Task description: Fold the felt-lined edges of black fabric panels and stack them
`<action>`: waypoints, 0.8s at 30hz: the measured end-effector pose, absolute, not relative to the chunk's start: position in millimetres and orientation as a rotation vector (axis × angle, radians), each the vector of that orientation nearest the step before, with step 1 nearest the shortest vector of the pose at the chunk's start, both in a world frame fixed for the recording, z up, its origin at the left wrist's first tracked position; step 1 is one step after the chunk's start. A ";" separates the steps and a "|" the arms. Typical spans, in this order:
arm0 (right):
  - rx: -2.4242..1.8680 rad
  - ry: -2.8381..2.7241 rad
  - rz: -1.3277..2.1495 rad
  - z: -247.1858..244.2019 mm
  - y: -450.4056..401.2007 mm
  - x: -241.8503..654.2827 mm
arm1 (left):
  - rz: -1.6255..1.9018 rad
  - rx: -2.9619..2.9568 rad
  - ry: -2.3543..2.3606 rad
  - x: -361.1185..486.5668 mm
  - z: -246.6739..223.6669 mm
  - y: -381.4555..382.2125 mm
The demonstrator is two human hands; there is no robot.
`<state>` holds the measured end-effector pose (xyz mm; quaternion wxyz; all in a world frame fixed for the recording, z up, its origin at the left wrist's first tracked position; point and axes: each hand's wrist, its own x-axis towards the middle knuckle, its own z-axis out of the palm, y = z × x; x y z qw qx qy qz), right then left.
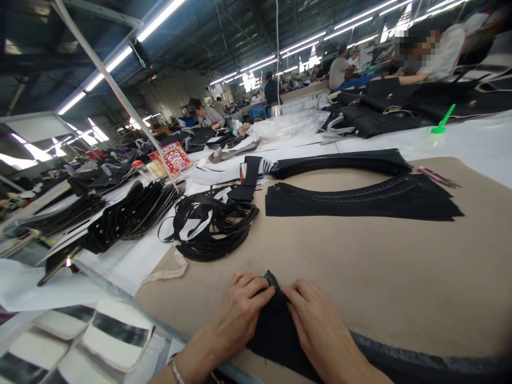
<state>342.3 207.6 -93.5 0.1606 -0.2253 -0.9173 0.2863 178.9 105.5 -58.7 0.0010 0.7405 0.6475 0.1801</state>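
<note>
Near the front edge of the tan board [400, 272], a long black fabric piece [274, 333] lies under both my hands. My left hand [244, 304] pinches its narrow far end between thumb and fingers. Just to the right, my right hand [314, 314] has its fingers closed on the other side of that end. The fabric runs out under my right forearm to the lower right, where a grey, fuzzy strip follows its curved edge. Farther back lie a stack of curved black pieces [340, 164] and another flat black piece [360, 205] with curved stitch-like lines.
Coiled black strips [216, 229] lie left of the stacks. Pink-handled snips [436, 176] rest at right, and a green-topped item [442, 122] stands behind. Black panels [132, 213] fill the left side; white pieces with black bands [118, 333] sit lower left. Co-workers are in the background.
</note>
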 end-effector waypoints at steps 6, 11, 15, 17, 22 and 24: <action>-0.639 -2.660 0.788 -90.4 207.0 342.0 | 0.524 2.409 2.054 181.5 -61.2 104.2; -0.628 -2.686 0.736 -86.5 206.1 344.2 | 0.504 2.387 2.086 184.6 -62.7 100.7; -0.592 -2.725 0.639 -89.0 205.9 345.7 | 0.506 2.334 2.104 186.2 -62.6 99.8; -0.571 -2.747 0.550 -91.7 205.6 345.7 | 0.503 2.299 2.116 186.8 -62.9 98.7; -0.581 -2.737 0.404 -95.8 204.5 344.4 | 0.523 2.257 2.134 187.4 -64.3 95.6; -0.592 -2.757 0.370 -95.4 204.3 343.7 | 0.526 2.251 2.138 187.4 -64.6 95.0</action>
